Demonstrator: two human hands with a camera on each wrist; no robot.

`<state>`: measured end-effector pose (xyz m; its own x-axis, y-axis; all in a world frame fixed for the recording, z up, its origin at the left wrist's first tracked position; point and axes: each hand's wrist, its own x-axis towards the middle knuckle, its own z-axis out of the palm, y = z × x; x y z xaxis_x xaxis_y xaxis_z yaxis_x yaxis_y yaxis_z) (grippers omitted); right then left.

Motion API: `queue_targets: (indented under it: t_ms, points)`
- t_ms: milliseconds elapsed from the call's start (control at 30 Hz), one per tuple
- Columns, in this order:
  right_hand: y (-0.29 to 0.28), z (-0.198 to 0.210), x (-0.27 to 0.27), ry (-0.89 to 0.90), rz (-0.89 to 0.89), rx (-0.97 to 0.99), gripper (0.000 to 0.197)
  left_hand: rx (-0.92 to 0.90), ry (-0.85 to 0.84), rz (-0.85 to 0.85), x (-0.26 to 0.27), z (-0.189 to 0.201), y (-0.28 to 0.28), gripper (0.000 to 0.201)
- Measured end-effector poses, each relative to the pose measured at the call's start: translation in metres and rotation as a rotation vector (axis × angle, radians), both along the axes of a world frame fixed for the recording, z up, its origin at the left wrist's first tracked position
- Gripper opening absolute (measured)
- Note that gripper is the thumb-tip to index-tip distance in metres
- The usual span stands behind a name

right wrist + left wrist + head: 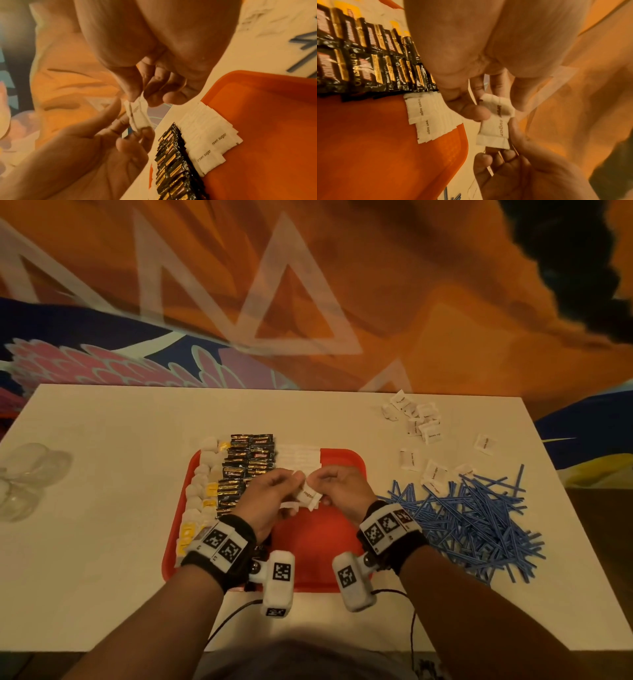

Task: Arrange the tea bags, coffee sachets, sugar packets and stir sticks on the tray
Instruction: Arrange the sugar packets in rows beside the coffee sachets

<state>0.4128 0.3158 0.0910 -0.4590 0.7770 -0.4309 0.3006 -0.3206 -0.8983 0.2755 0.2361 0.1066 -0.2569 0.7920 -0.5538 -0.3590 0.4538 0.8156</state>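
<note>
Head view: left hand [274, 491] and right hand [337, 486] both pinch white sugar packets [310, 496] above the red tray [322, 542] at the desk [102, 508] centre; stir sticks [472, 518] piled toward the right edge. Left wrist view alone reads "sugar" on the held packet [494, 129]. Packet count unclear. Tea bags [202, 484] partly hidden by the left wrist.

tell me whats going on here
A person is sorting drink supplies onto a red tray. Both hands, left and right, pinch a sugar packet above the tray. Tea bags, coffee sachets and a row of sugar packets already lie on it. More loose packets and the blue stir sticks remain on the table.
</note>
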Motion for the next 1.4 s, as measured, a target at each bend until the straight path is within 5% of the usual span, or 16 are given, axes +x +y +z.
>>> queue_targets:
  t_ms: [233, 333, 567, 767, 1033, 1233, 1400]
  points:
    - [-0.004, -0.010, -0.001, 0.123, -0.143, -0.219, 0.030, -0.039, -0.084, 0.215, 0.004, -0.004, 0.006, 0.015]
    - [-0.010, -0.017, 0.001, 0.027, -0.056, -0.125, 0.030, -0.073, -0.051, 0.258, 0.000, -0.008, 0.005, 0.015]
    - [-0.016, -0.045, 0.000, -0.111, -0.046, -0.064, 0.028, -0.098, 0.335, 0.185, -0.012, -0.029, -0.008, 0.015]
    - [-0.012, -0.079, 0.022, -0.419, 0.068, -0.002, 0.021, -0.170, 0.346, 0.188, -0.041, -0.040, -0.030, 0.010]
    - [-0.001, -0.106, -0.008, -0.482, -0.004, -0.063, 0.033, -0.213, 0.321, 0.191, -0.063, -0.047, -0.054, 0.011]
    - [0.002, -0.111, -0.025, -0.718, 0.005, 0.051, 0.020, -0.247, 0.338, 0.214, -0.079, -0.050, -0.063, 0.012]
    - [0.001, -0.108, -0.025, -0.687, -0.032, 0.146, 0.025, -0.241, 0.341, 0.221, -0.082, -0.049, -0.063, 0.011]
